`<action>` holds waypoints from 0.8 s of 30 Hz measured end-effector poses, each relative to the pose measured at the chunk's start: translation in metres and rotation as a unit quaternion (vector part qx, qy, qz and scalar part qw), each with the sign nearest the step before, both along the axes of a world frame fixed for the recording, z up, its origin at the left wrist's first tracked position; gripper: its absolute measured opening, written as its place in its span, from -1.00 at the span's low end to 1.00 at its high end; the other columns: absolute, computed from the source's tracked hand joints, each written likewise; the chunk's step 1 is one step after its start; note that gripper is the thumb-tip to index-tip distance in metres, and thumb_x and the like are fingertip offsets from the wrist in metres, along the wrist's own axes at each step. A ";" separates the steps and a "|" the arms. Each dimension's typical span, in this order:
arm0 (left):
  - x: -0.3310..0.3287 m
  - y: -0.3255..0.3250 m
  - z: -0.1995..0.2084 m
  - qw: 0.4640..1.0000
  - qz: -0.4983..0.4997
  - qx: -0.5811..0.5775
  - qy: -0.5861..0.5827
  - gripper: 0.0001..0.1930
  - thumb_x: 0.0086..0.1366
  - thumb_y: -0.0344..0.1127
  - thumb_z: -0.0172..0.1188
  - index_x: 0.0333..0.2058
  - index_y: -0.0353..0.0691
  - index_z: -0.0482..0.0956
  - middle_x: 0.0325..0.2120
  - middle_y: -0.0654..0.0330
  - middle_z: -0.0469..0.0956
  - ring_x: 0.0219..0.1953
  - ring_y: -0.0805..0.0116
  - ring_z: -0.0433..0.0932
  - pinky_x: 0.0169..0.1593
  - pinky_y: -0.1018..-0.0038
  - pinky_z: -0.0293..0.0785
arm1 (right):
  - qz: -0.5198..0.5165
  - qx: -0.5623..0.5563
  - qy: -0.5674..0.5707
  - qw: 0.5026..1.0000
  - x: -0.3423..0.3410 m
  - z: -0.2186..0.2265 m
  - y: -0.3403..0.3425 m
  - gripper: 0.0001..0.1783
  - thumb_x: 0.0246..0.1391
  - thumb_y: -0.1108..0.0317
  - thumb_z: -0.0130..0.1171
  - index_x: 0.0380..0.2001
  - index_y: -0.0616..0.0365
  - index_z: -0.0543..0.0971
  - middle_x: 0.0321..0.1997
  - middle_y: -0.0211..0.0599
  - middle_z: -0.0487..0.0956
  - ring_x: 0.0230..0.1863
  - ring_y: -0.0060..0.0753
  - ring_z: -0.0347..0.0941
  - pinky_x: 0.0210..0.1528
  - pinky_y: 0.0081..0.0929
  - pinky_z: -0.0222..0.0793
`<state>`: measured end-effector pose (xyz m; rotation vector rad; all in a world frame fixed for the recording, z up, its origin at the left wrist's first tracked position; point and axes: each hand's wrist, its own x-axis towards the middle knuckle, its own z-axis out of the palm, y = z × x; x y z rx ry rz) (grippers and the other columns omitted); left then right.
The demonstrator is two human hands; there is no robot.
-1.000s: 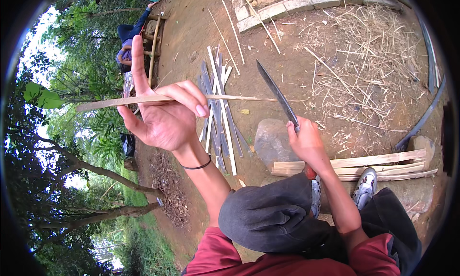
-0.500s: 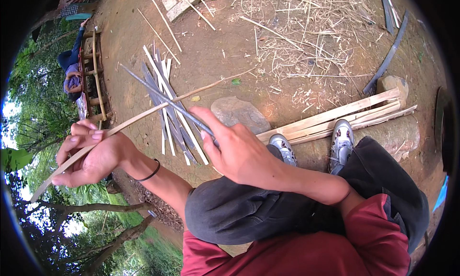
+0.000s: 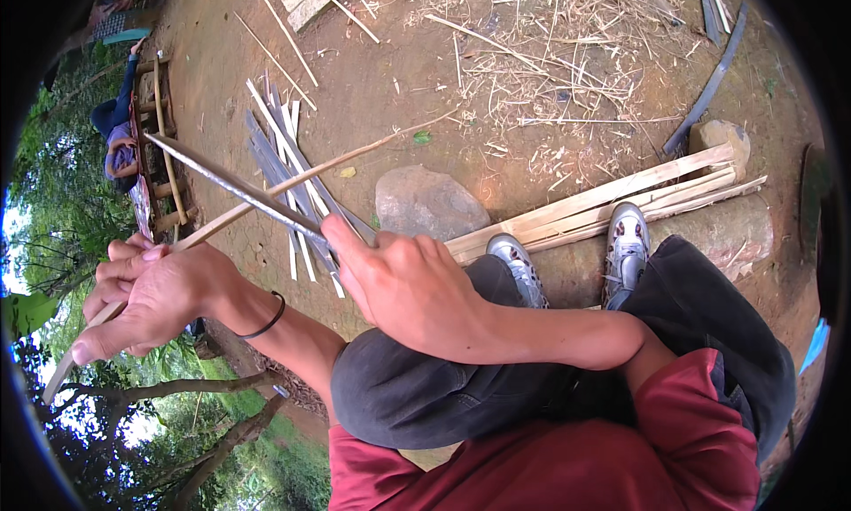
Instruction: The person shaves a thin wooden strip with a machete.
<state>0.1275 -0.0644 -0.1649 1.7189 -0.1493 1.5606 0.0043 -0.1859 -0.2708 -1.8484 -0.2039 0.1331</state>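
Observation:
My left hand (image 3: 155, 294) grips a long thin bamboo strip (image 3: 319, 168) near its lower end; the strip runs up and to the right over the dirt. My right hand (image 3: 408, 285) is closed around the handle of a long knife (image 3: 235, 187), whose blade points up and left and crosses the strip just above my left hand. Both hands are held out in front of my bent knees. A black band sits on my left wrist.
Split bamboo strips (image 3: 288, 170) lie on the dirt beyond the knife. A grey stone (image 3: 425, 201) sits by my shoes, with bamboo slats (image 3: 612, 196) across a block. Straw litter (image 3: 550, 59) lies farther off. Another person (image 3: 115, 130) sits by a wooden frame at left.
My right hand has brought the knife down and left until the blade crosses the strip. My left hand has shifted its grip lower on the strip, and the view has tilted slightly.

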 end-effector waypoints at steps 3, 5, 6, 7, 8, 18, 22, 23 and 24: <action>0.006 -0.008 -0.004 1.000 -0.002 -0.013 -0.010 -0.32 0.29 0.43 -0.36 -0.73 -0.03 0.00 -0.88 0.35 -0.07 -0.81 0.46 -0.07 -0.70 0.50 -0.01 | 0.037 -0.045 0.093 0.994 0.017 -0.026 -0.012 -0.63 0.09 0.42 0.06 -0.03 0.32 0.35 -0.65 -0.03 0.52 -0.55 0.01 0.55 -0.47 -0.16 0.47; 0.008 -0.004 -0.004 1.000 -0.007 -0.003 0.000 -0.32 0.28 0.44 -0.34 -0.73 -0.03 0.00 -0.88 0.35 -0.08 -0.81 0.46 -0.07 -0.70 0.49 -0.01 | 0.010 -0.070 0.128 0.989 0.025 -0.052 -0.015 -0.65 0.08 0.44 0.06 -0.06 0.35 0.36 -0.66 -0.01 0.52 -0.55 0.04 0.55 -0.50 -0.15 0.46; 0.007 0.000 0.000 1.000 -0.002 0.008 0.005 -0.32 0.27 0.45 -0.32 -0.73 -0.03 0.00 -0.88 0.34 -0.08 -0.81 0.45 -0.07 -0.70 0.48 -0.02 | 0.016 -0.040 0.105 0.994 0.024 -0.048 -0.014 -0.65 0.08 0.45 0.05 -0.07 0.35 0.37 -0.66 0.00 0.51 -0.55 0.05 0.54 -0.51 -0.15 0.46; 0.008 0.003 0.006 1.000 -0.005 0.008 -0.013 -0.32 0.28 0.44 -0.30 -0.72 -0.03 -0.02 -0.86 0.33 -0.08 -0.80 0.46 -0.08 -0.70 0.48 -0.05 | 0.021 -0.009 0.082 0.996 0.021 -0.040 -0.014 -0.66 0.07 0.45 0.05 -0.07 0.35 0.37 -0.67 0.00 0.51 -0.55 0.07 0.54 -0.52 -0.14 0.45; 0.009 0.005 0.005 1.000 -0.014 0.005 -0.027 -0.32 0.27 0.44 -0.26 -0.71 -0.05 -0.01 -0.84 0.32 -0.07 -0.78 0.42 -0.07 -0.70 0.47 -0.07 | 0.026 0.018 0.069 0.997 0.018 -0.028 -0.018 -0.67 0.07 0.46 0.05 -0.08 0.36 0.37 -0.67 0.01 0.51 -0.56 0.08 0.54 -0.53 -0.13 0.45; 0.013 0.014 0.001 0.999 0.014 -0.025 -0.022 -0.33 0.29 0.42 -0.29 -0.71 -0.03 -0.02 -0.80 0.34 -0.07 -0.76 0.44 -0.09 -0.74 0.49 -0.08 | -0.013 -0.031 0.175 0.984 0.026 -0.098 0.000 -0.70 0.13 0.43 -0.02 -0.06 0.30 0.40 -0.58 0.14 0.53 -0.40 0.19 0.56 -0.31 0.02 0.47; 0.010 0.026 -0.002 0.998 -0.014 -0.038 -0.039 -0.32 0.27 0.42 -0.20 -0.70 -0.04 -0.03 -0.78 0.32 -0.05 -0.71 0.41 -0.05 -0.67 0.47 -0.12 | -0.010 -0.025 0.102 0.994 0.019 -0.068 0.002 -0.78 0.15 0.38 -0.03 -0.18 0.29 0.40 -0.66 0.13 0.48 -0.50 0.27 0.49 -0.42 0.09 0.39; 0.009 0.021 -0.003 0.998 -0.021 -0.043 -0.031 -0.32 0.26 0.42 -0.17 -0.70 -0.05 -0.02 -0.77 0.31 -0.04 -0.70 0.40 -0.03 -0.64 0.46 -0.13 | -0.028 -0.058 0.058 0.996 0.011 -0.075 0.011 -0.77 0.16 0.38 -0.03 -0.19 0.32 0.39 -0.66 0.10 0.48 -0.51 0.25 0.49 -0.43 0.09 0.38; 0.012 0.021 -0.002 0.998 -0.017 -0.048 -0.032 -0.32 0.25 0.43 -0.17 -0.70 -0.05 -0.02 -0.77 0.31 -0.04 -0.70 0.40 -0.04 -0.64 0.47 -0.12 | -0.026 -0.064 0.103 0.992 0.012 -0.091 0.014 -0.76 0.15 0.38 -0.03 -0.17 0.32 0.39 -0.66 0.10 0.48 -0.51 0.24 0.50 -0.42 0.08 0.39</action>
